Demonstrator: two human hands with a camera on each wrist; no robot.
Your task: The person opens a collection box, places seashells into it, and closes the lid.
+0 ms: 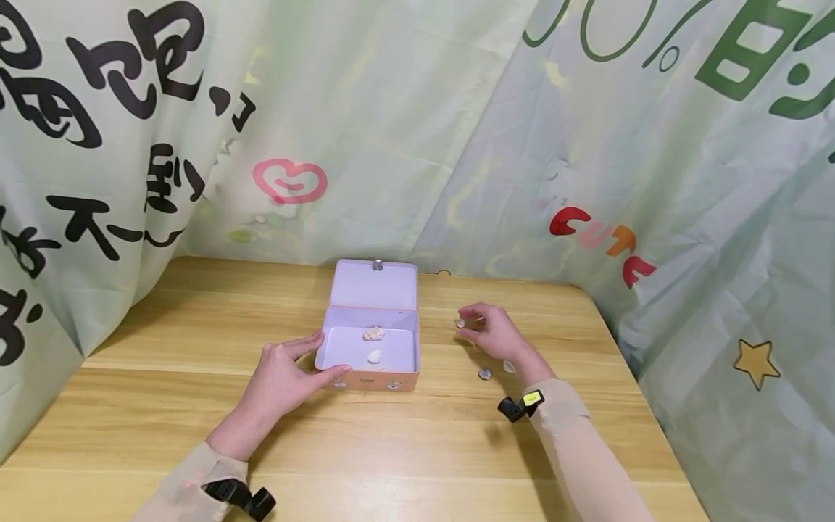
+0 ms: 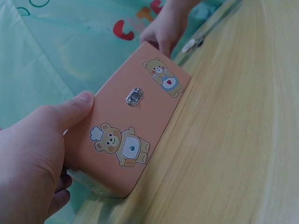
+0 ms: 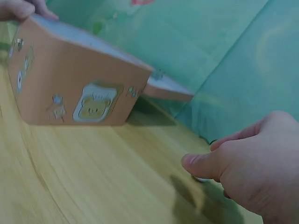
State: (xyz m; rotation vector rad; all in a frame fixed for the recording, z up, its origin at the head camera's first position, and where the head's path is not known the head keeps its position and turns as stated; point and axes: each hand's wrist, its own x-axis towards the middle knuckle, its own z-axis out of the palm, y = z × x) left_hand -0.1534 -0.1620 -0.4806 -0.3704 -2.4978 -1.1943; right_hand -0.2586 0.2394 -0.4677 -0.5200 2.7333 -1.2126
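Right hand (image 1: pixel 494 335), right of center: grip's pinched on some tiny piece (image 1: pixel 460 323). Left hand (image 1: pixel 280 378) has its grip clamped on the open tin (image 1: pixel 377 385), mid-frame, spiral shell (image 1: pixel 374 333) and white shell (image 1: pixel 375 357) inside. Two loose bits (image 1: pixel 485 374) sit on the desk (image 1: pixel 391 457), lower right of the tin.

Left fingers (image 1: pixel 303 346) gripping, right fingers (image 1: pixel 478 310) pinching (forearms (image 1: pixel 580 446) angled inward)

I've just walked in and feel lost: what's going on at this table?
A person's left hand grips an open box by its near left corner; a shell and a white piece lie inside. To the box's right, the right hand holds a small piece between its fingers. A round piece and a pale one lie on the table nearby.
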